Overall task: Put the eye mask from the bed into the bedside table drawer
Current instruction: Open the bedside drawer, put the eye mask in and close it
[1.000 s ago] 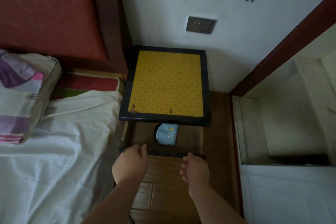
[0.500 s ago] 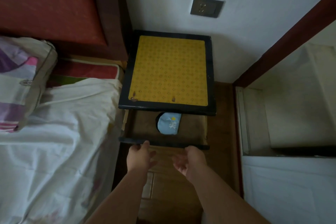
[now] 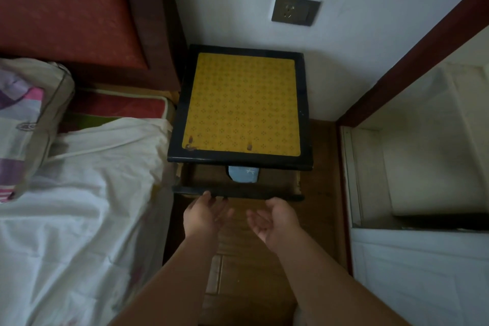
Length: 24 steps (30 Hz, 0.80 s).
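The light blue eye mask (image 3: 243,174) lies inside the partly open drawer (image 3: 238,192) of the bedside table (image 3: 242,103), half hidden under the table's yellow top. My left hand (image 3: 205,213) is open, fingertips touching the drawer's dark front edge near its left side. My right hand (image 3: 275,219) is open, palm turned up, just in front of the drawer front and holding nothing.
The bed with white sheet (image 3: 79,206) and a patterned pillow (image 3: 23,119) lies at left, against a red headboard (image 3: 66,8). A wall socket (image 3: 295,10) is above the table. A white cabinet (image 3: 423,219) stands at right. Wooden floor (image 3: 251,286) runs between.
The drawer has slid further in, so less of the eye mask shows. Both hands have followed the drawer front forward, and the right palm has turned upward.
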### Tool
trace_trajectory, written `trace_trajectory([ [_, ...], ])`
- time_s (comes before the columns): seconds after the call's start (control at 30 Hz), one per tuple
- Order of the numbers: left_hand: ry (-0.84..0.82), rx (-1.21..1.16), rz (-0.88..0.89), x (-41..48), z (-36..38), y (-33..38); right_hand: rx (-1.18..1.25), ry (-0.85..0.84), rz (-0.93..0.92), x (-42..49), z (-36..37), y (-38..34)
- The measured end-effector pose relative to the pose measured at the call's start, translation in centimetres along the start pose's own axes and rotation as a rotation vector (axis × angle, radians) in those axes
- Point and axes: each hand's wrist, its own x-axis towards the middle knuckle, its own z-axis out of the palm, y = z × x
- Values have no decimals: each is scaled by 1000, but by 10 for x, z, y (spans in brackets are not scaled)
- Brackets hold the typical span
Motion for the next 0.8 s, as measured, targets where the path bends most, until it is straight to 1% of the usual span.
trace_trajectory([
  [0.17,-67,3,25,7,19,11,-32,-38,-63,1,8,-15],
  [0.37,-170,44,-1,8,41,26,-39,-93,-88,0,21,-27],
  [0.47,-202,-38,-24,7,49,34,-33,-113,-103,1,27,-32],
  [0.6,-206,-53,4,8,63,45,-47,-160,-124,3,31,-41],
  [0.8,-162,-43,-28,9,68,46,-61,-170,-130,3,30,-45],
])
